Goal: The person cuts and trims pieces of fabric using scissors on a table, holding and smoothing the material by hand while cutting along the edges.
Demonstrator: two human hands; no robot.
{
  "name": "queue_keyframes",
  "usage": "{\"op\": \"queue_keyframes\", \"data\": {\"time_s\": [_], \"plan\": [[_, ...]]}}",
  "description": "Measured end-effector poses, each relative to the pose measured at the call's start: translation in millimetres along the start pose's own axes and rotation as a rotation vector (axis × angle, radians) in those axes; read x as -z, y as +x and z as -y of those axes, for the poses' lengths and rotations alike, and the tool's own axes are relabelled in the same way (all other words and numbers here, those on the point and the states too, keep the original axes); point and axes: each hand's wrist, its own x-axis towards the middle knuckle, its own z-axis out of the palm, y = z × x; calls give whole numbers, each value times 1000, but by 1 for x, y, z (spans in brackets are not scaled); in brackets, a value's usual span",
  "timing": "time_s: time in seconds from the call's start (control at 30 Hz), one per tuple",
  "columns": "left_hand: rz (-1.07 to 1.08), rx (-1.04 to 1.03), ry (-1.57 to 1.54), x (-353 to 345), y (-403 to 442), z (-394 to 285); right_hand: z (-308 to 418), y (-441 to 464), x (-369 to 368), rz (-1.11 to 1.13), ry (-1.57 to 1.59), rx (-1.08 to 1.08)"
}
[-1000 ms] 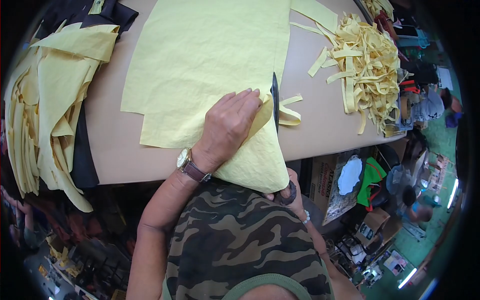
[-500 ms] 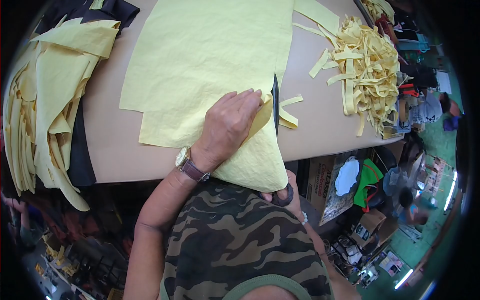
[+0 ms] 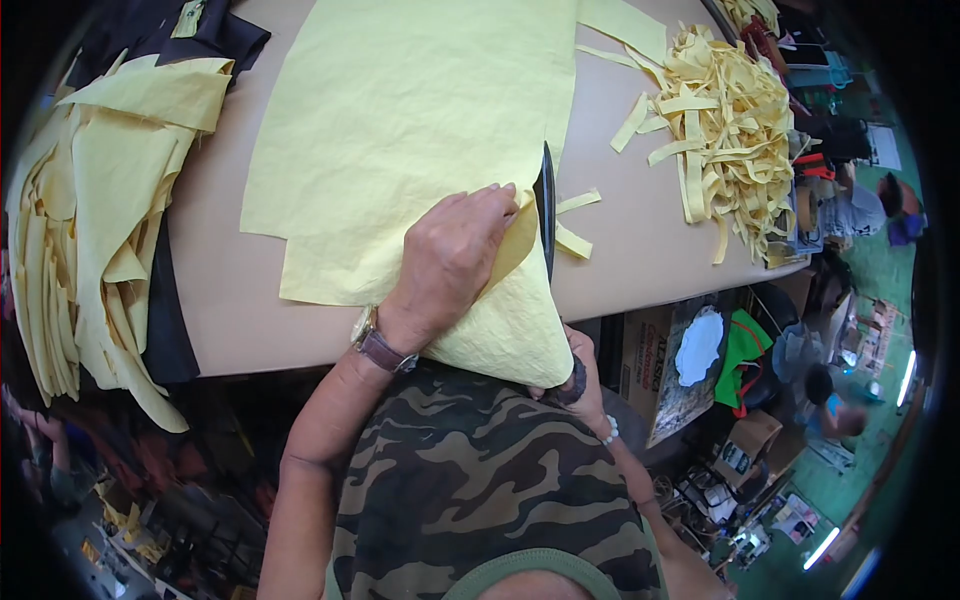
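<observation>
A large yellow cloth point(image 3: 400, 110) lies over the table, its near right corner lifted and folded back. My left hand point(image 3: 458, 250), with a watch at the wrist, pinches the folded edge of this cloth. Beside it, the dark blades of the scissors point(image 3: 546, 205) point away from me along the cloth's right edge. My right hand point(image 3: 585, 375) is closed round the scissors' handles at the table's front edge, partly hidden by the hanging cloth. A cut yellow strip point(image 3: 574, 240) rests just right of the blades.
Yellow cloth pieces point(image 3: 130, 180) are heaped on dark fabric point(image 3: 168, 310) at the left of the table point(image 3: 640, 260). A pile of yellow strips point(image 3: 735, 130) lies at the right. Beyond the front edge are a cardboard box point(image 3: 650, 350) and a green cloth point(image 3: 742, 355).
The narrow offcut beside the blades has dropped flatter and now shows as separate pieces. The blades look more closed together. My left hand has barely moved.
</observation>
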Motion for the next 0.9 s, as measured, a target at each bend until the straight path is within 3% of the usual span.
{"op": "queue_keyframes", "data": {"time_s": [0.07, 0.23, 0.6, 0.9], "plan": [[15, 15, 3, 2, 0, -2, 1, -1, 4, 16, -5, -42], [36, 12, 15, 8, 5, -11, 10, 2, -10, -37, -345, 405], [4, 1, -70, 5, 4, -6, 13, 1, -12, -76, -303, 257], [38, 32, -63, 9, 2, -12, 17, 6, -22, -104, -213, 405]]}}
